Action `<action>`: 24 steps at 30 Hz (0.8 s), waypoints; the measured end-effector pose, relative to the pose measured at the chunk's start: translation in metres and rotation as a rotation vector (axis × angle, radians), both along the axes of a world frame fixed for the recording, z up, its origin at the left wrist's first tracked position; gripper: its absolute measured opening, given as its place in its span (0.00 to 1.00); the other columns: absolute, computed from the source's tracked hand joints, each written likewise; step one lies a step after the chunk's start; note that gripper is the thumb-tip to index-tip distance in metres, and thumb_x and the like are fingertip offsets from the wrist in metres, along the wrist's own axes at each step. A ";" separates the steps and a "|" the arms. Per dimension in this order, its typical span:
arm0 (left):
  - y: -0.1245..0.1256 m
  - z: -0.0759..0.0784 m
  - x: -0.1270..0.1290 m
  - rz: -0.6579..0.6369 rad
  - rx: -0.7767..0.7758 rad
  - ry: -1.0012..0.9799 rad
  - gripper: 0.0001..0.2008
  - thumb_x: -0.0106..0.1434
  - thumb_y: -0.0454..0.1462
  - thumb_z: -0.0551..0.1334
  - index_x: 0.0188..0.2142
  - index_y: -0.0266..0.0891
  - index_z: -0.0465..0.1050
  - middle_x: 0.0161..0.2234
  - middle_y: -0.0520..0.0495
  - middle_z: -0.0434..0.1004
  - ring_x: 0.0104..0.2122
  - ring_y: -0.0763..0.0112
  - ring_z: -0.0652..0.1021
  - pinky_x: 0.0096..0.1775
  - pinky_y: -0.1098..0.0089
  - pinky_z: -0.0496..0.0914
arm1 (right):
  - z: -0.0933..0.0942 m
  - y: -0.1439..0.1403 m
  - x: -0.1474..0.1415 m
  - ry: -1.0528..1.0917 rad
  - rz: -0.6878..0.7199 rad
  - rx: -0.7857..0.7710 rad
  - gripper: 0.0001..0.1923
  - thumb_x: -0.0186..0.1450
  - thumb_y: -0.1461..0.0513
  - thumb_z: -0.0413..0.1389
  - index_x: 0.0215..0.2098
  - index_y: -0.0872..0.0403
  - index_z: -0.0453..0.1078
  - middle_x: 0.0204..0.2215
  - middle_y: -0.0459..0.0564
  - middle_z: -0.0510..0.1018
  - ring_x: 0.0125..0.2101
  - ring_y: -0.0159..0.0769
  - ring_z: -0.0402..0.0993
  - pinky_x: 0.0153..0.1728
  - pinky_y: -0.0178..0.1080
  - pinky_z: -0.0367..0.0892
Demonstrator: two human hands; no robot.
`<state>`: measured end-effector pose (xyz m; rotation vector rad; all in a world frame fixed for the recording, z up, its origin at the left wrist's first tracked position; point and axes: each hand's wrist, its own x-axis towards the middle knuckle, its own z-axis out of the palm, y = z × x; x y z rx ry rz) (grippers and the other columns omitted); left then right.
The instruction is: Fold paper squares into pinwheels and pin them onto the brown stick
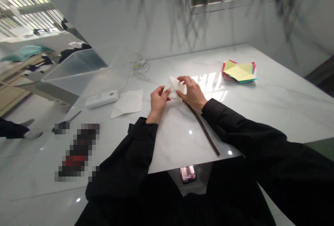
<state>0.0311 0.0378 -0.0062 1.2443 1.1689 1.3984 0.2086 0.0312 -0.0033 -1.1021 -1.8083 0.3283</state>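
Both my hands hold one piece of off-white folded paper (174, 86) just above the white marbled table (177, 139). My left hand (158, 101) pinches its left edge between thumb and fingers. On the other side, my right hand (192, 92) has thumb and fingers curled on the paper's right part, hiding some of it. A thin dark brown stick (203, 128) lies slantwise on the table, its far end beside my right hand. To the left rests a loose white sheet of paper (129, 103), apart from my left hand.
Coloured papers (240, 71) lie piled at the right back. At the left are a white power strip (102, 99), a clear plastic bin (78, 71), scissors (66, 123) and a blurred dark item (79, 153). Another person's leg (13, 128) shows at far left.
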 end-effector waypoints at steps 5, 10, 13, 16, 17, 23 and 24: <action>-0.005 0.006 0.001 -0.114 -0.078 -0.108 0.15 0.52 0.36 0.71 0.41 0.38 0.79 0.37 0.47 0.82 0.33 0.69 0.78 0.33 0.72 0.72 | -0.005 0.012 0.015 -0.035 -0.050 0.030 0.18 0.63 0.67 0.59 0.51 0.51 0.70 0.52 0.56 0.75 0.50 0.48 0.74 0.55 0.52 0.70; -0.007 0.011 -0.002 -0.217 -0.106 -0.178 0.20 0.51 0.38 0.74 0.44 0.37 0.78 0.39 0.46 0.83 0.35 0.68 0.78 0.38 0.69 0.74 | -0.011 0.019 0.020 0.049 0.059 -0.025 0.17 0.62 0.63 0.65 0.48 0.51 0.70 0.49 0.53 0.77 0.46 0.44 0.77 0.45 0.47 0.76; -0.005 0.012 -0.005 -0.185 -0.125 -0.214 0.19 0.55 0.42 0.73 0.45 0.39 0.79 0.40 0.44 0.83 0.37 0.67 0.79 0.39 0.69 0.73 | -0.010 0.016 0.017 0.080 0.181 -0.031 0.17 0.62 0.60 0.66 0.48 0.51 0.71 0.48 0.51 0.79 0.43 0.40 0.79 0.40 0.43 0.76; -0.003 0.011 -0.007 -0.175 -0.165 -0.232 0.17 0.58 0.40 0.71 0.46 0.41 0.78 0.40 0.45 0.83 0.35 0.67 0.79 0.36 0.70 0.73 | -0.007 0.012 0.013 0.083 0.146 0.014 0.11 0.65 0.62 0.63 0.46 0.52 0.72 0.46 0.50 0.80 0.39 0.37 0.78 0.36 0.40 0.74; -0.003 0.011 -0.007 -0.187 -0.176 -0.230 0.17 0.57 0.39 0.70 0.47 0.42 0.78 0.40 0.46 0.82 0.35 0.68 0.78 0.35 0.71 0.73 | -0.007 0.012 0.013 0.090 0.116 0.021 0.08 0.66 0.63 0.61 0.44 0.52 0.72 0.44 0.49 0.80 0.37 0.36 0.78 0.35 0.39 0.73; -0.003 0.005 -0.007 -0.299 -0.176 -0.153 0.20 0.54 0.33 0.66 0.48 0.40 0.77 0.41 0.45 0.82 0.37 0.66 0.79 0.34 0.71 0.72 | -0.004 0.015 0.018 0.157 -0.008 0.011 0.02 0.67 0.63 0.58 0.38 0.52 0.72 0.35 0.45 0.80 0.32 0.34 0.78 0.34 0.38 0.71; -0.002 0.004 -0.007 -0.301 -0.167 -0.127 0.21 0.53 0.33 0.67 0.48 0.39 0.77 0.40 0.45 0.82 0.36 0.66 0.79 0.33 0.71 0.72 | -0.004 0.015 0.020 0.168 -0.023 0.002 0.02 0.68 0.62 0.58 0.38 0.52 0.72 0.35 0.46 0.81 0.32 0.34 0.78 0.34 0.38 0.71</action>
